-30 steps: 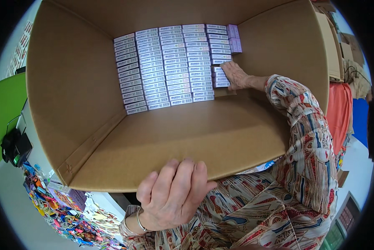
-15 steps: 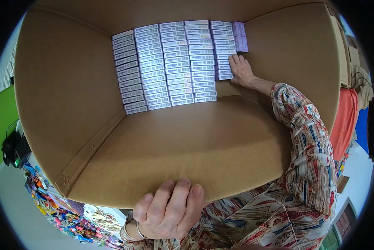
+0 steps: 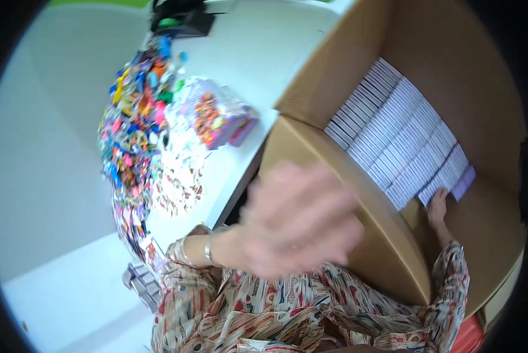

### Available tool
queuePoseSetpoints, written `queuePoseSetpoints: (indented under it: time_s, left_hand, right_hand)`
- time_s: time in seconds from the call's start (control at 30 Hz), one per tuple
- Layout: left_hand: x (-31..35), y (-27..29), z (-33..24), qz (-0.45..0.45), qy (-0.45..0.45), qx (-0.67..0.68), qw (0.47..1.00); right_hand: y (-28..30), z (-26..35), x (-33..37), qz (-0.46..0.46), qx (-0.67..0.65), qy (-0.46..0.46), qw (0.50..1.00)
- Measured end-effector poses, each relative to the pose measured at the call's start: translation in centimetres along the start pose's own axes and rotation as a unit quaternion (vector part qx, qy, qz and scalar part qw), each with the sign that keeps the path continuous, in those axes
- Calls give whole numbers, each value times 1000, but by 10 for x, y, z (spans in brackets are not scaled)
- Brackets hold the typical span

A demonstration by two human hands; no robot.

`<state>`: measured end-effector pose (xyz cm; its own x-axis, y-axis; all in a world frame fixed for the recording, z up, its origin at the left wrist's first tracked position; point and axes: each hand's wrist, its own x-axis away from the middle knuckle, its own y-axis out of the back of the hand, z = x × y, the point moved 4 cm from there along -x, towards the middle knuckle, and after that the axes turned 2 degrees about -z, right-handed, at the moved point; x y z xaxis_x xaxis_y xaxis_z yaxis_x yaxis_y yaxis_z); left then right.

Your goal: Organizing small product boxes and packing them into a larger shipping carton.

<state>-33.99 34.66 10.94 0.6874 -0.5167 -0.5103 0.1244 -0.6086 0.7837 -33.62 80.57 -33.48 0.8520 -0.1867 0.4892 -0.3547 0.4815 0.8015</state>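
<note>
A large brown cardboard carton stands open at the right. Inside it, small white boxes are packed on edge in several tight rows. My right hand reaches deep into the carton, its fingers closed against the last small boxes of the rightmost long row. Beside that row sit a few purple boxes. My left hand, wearing a bracelet at the wrist, is raised in front of the carton's near wall. Motion smears its fingers, and nothing can be made out in them.
A white table lies left of the carton. On it are a heap of small colourful items, a clear-wrapped purple pack and a black device. Red cloth shows at the lower right.
The view has swung left, bringing the table in and shifting the carton rightward. My left hand has come off the carton's near edge. My right hand stays at the same row's end.
</note>
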Motion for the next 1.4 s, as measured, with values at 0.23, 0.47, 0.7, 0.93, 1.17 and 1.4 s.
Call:
queuePoseSetpoints:
  time_s: [0.23, 0.47, 0.7, 0.93, 1.17, 1.4]
  left_hand:
    - [62, 102, 106, -62, 427, -51, 901]
    - [113, 77, 122, -257, 576, 277, 724]
    - [123, 55, 117, -276, 606, 457, 589]
    - [123, 40, 126, -252, 606, 477, 584]
    - [120, 33, 125, -244, 595, 510, 571]
    - [109, 27, 118, -320, 521, 554, 565]
  right_hand:
    - [21, -11, -7, 1, 195, 68, 978]
    - [30, -3, -9, 57, 191, 58, 978]
    - [122, 135, -4, 267, 371, 147, 877]
    - [324, 428, 136, 278, -44, 346, 895]
    - [236, 609, 186, 319, -131, 551, 760]
    - [124, 651, 144, 397, 118, 351, 840]
